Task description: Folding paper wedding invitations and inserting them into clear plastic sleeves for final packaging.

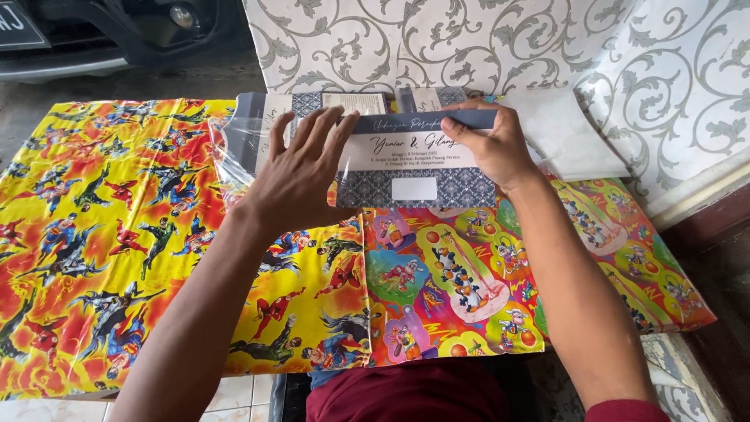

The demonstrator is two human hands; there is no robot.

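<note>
Near edge: tabletop [94, 312] under cartoon wrapping paper; far centre, blue-and-white invitation card [422, 168] half inside clear plastic sleeve [234, 144], left hand [301, 168] spread flat, fingers extended, pinning the sleeve, right hand [488, 144] pinching the card's top edge; sleeving apparently underway, next calling for a straight push.

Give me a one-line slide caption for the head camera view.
Two hands, left hand and right hand, hold a patterned invitation card in a clear plastic sleeve over a cartoon-print table cover.

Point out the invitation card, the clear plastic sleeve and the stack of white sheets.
invitation card [426, 168], head view, on its patterned lower front.
clear plastic sleeve [234, 144], head view, on its open left end.
stack of white sheets [570, 133], head view, on the top sheet.
</note>
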